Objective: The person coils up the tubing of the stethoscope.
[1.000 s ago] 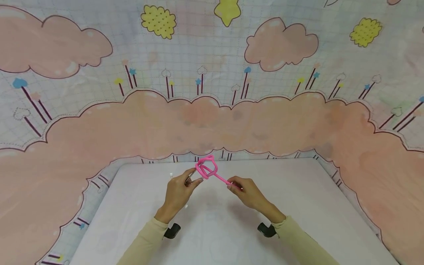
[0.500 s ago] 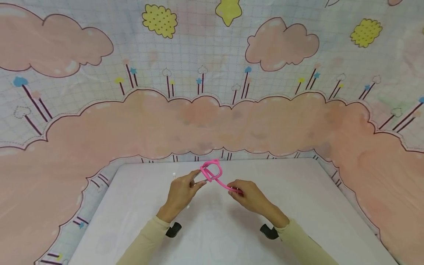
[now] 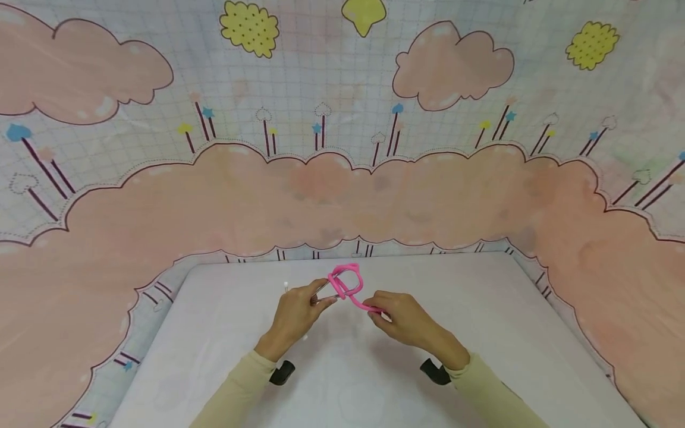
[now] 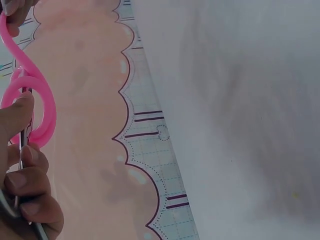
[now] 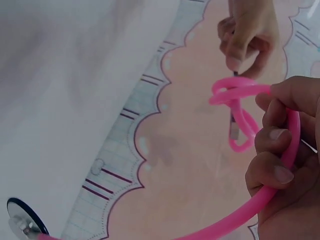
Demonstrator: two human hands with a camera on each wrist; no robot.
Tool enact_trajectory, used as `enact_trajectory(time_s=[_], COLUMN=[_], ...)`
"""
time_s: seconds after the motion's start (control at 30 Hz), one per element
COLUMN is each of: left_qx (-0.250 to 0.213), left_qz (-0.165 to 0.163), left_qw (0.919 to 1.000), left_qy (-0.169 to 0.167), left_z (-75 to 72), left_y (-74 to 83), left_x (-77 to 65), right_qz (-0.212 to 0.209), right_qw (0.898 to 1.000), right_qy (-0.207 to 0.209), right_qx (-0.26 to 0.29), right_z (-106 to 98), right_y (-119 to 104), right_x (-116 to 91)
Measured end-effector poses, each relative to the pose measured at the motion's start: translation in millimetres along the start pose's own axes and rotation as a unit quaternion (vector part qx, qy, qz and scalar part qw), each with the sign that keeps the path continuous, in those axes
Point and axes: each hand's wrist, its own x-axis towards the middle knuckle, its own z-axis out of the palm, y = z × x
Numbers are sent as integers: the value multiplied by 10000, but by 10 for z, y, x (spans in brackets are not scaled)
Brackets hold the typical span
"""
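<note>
A stethoscope with pink tubing point(image 3: 357, 270) is held up over the table between both hands. My left hand point(image 3: 293, 312) grips its metal ear tubes point(image 4: 23, 120), and a white ear tip point(image 3: 286, 285) sticks out behind that hand. The tubing is looped around the metal ear tubes. My right hand point(image 3: 404, 318) pinches the tubing just right of the loop; in the right wrist view, the tube runs through its curled fingers point(image 5: 272, 167). From there it curves down to the round chestpiece point(image 5: 22, 220) at lower left, which the head view does not show.
Below the hands lies a white table point(image 3: 214, 333). A cloth printed with clouds and stars point(image 3: 321, 202) rises behind the table and along its sides. Small black devices point(image 3: 282, 373) sit at both wrists.
The loop and my left hand have shifted slightly right and lower in the head view. The tubing between loop and right hand has gone from straight to curved.
</note>
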Motion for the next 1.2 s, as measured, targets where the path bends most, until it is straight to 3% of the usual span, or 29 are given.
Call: enact_trajectory(time_s=[0.13, 0.43, 0.83, 1.2], left_qx=[-82, -127, -47, -185], left_qz=[-1, -77, 381, 800], left_qw=[10000, 9999, 9984, 9934], left_qy=[-45, -85, -404, -806], left_z=[-6, -23, -79, -129], left_y=[21, 38, 89, 118], left_x=[-4, -24, -73, -102], right_qz=[-241, -155, -745, -309], right_qw=[9997, 9995, 9959, 9980], right_qy=[0, -276, 92, -50], right_qx=[-50, 93, -509, -556], right_z=[-70, -107, -253, -385], right_y=[-12, -34, -75, -120], right_x=[27, 51, 185, 283])
